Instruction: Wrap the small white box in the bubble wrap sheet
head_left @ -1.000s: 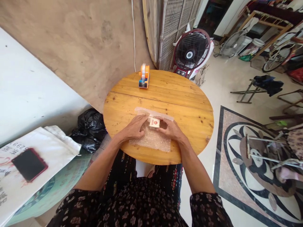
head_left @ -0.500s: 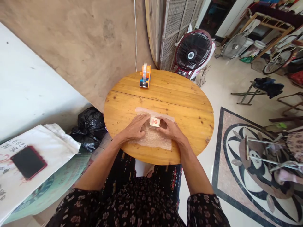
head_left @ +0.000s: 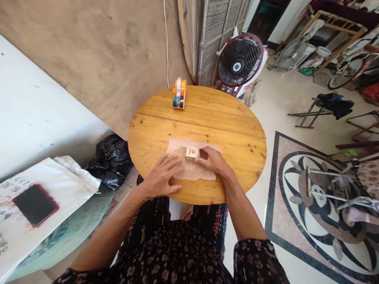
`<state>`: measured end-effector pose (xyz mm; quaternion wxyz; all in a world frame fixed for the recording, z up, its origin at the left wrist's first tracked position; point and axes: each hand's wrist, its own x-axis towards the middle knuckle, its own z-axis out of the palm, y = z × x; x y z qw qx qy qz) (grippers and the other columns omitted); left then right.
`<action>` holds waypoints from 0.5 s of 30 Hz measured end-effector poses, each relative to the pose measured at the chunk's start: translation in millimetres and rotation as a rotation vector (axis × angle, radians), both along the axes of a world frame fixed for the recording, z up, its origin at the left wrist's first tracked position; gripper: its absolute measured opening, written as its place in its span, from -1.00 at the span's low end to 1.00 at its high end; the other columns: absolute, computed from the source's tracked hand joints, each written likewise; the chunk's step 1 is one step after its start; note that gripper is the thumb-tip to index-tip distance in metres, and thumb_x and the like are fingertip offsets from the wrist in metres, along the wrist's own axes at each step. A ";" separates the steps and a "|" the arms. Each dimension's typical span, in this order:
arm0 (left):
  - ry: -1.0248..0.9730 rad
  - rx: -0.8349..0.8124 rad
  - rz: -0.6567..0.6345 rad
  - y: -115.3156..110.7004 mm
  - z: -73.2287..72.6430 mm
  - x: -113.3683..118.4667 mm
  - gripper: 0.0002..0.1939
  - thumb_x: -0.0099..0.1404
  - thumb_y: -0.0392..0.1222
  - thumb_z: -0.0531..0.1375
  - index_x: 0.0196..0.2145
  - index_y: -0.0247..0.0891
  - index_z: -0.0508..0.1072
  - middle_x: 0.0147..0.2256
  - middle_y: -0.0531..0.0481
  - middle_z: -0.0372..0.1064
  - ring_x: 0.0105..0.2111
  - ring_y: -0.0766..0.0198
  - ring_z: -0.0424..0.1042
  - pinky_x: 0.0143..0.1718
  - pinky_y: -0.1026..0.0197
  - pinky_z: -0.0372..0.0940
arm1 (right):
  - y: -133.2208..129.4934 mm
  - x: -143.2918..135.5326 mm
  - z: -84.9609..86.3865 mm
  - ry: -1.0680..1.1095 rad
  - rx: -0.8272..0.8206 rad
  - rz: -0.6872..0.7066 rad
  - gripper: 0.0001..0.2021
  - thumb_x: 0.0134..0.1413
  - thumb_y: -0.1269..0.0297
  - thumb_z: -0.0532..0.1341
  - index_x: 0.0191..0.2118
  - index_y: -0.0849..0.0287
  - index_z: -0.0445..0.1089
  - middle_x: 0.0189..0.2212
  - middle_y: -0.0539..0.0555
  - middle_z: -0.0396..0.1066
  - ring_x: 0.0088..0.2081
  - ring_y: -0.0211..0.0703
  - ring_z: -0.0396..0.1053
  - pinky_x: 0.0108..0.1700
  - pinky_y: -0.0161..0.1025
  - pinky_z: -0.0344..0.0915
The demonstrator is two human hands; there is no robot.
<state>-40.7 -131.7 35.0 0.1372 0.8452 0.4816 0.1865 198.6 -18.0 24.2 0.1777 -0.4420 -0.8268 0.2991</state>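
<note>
A small cream box with a red mark rests on a sheet of bubble wrap near the front of the round wooden table. My right hand has its thumb and fingers around the right end of the box. On the left edge of the wrap lies my left hand, palm down with the fingers spread and the thumb apart, away from the box. An orange and blue tape dispenser stands at the table's far edge.
Behind the table stands a dark red fan, close to a wooden board wall. Black plastic bags sit to the left, beside a white sack with a dark tablet on it. A folding stool is at the right.
My left hand has moved away from the box, left and toward me, and its fingers have spread. The right hand stays at the box, whose left end now shows.
</note>
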 end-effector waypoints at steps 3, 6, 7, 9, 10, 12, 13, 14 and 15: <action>-0.024 0.067 0.044 3.6 -4.6 5.4 -0.64 0.24 -0.18 0.18 0.01 -0.23 0.41 0.14 -0.17 0.30 0.18 0.04 0.23 0.28 -0.13 -0.02 | 0.0 0.5 1.6 0.022 0.004 0.031 -0.61 0.01 0.07 0.28 -0.03 0.07 0.38 -0.11 0.10 0.47 -0.13 0.00 0.39 -0.09 -0.13 0.26; -0.100 0.142 0.085 12.5 -5.3 12.2 -0.68 0.27 -0.22 0.16 -0.01 -0.22 0.43 0.09 -0.14 0.37 0.10 0.09 0.33 0.24 -0.10 0.07 | -0.4 -0.1 3.3 0.041 0.006 0.050 -0.60 0.05 0.07 0.24 0.00 0.10 0.35 -0.09 0.12 0.45 -0.11 0.00 0.38 -0.06 -0.11 0.25; -0.126 0.159 0.096 16.0 -4.6 14.7 -0.71 0.28 -0.22 0.15 -0.04 -0.22 0.45 0.07 -0.14 0.39 0.09 0.09 0.35 0.21 -0.09 0.11 | -0.7 -0.6 4.0 0.046 0.008 0.049 -0.61 0.06 0.07 0.23 -0.01 0.11 0.35 -0.11 0.12 0.45 -0.12 -0.01 0.38 -0.08 -0.11 0.26; -0.182 0.172 0.116 23.2 -2.2 19.5 -0.80 0.30 -0.22 0.14 -0.14 -0.22 0.49 0.05 -0.13 0.40 0.08 0.09 0.36 0.16 -0.06 0.19 | -1.2 -1.6 5.5 0.081 0.016 0.039 -0.62 0.07 0.06 0.23 -0.03 0.13 0.35 -0.15 0.12 0.45 -0.15 -0.02 0.38 -0.09 -0.12 0.28; -0.218 0.173 0.131 26.9 -0.9 21.8 -0.82 0.30 -0.22 0.13 -0.20 -0.23 0.50 0.05 -0.13 0.41 0.08 0.10 0.36 0.13 -0.04 0.22 | -1.3 -1.9 6.3 0.116 0.019 0.035 -0.61 0.07 0.05 0.22 -0.03 0.14 0.36 -0.15 0.12 0.45 -0.14 -0.02 0.38 -0.08 -0.11 0.29; -0.302 0.164 0.178 34.1 1.3 25.5 -0.85 0.29 -0.23 0.13 -0.28 -0.24 0.51 0.04 -0.13 0.42 0.07 0.11 0.38 0.10 0.01 0.26 | -0.9 -1.4 8.2 0.224 0.015 0.026 -0.55 0.09 0.03 0.22 0.05 0.14 0.33 -0.06 0.15 0.42 -0.07 -0.01 0.37 -0.01 -0.09 0.28; -0.343 0.151 0.207 37.6 2.2 27.0 -0.86 0.28 -0.23 0.14 -0.29 -0.24 0.50 0.02 -0.13 0.43 0.05 0.12 0.39 0.08 0.03 0.28 | -0.5 -0.4 9.3 0.287 0.003 0.021 -0.51 0.10 0.02 0.21 0.10 0.14 0.29 -0.01 0.17 0.39 -0.02 0.00 0.36 0.03 -0.08 0.28; -0.378 0.130 0.235 41.0 2.8 28.3 -0.86 0.27 -0.22 0.14 -0.29 -0.25 0.50 0.00 -0.13 0.44 0.02 0.13 0.42 0.07 0.05 0.29 | 0.0 1.0 10.7 0.348 -0.020 0.021 -0.48 0.13 0.00 0.18 0.15 0.13 0.25 0.05 0.18 0.36 0.02 0.00 0.34 0.06 -0.07 0.27; -0.405 0.102 0.264 44.2 3.3 29.6 -0.86 0.26 -0.21 0.15 -0.28 -0.25 0.50 -0.02 -0.13 0.46 -0.01 0.14 0.43 0.05 0.07 0.31 | 0.3 2.9 12.4 0.402 -0.052 0.022 -0.46 0.16 -0.01 0.15 0.19 0.12 0.22 0.09 0.19 0.33 0.05 -0.01 0.33 0.08 -0.06 0.26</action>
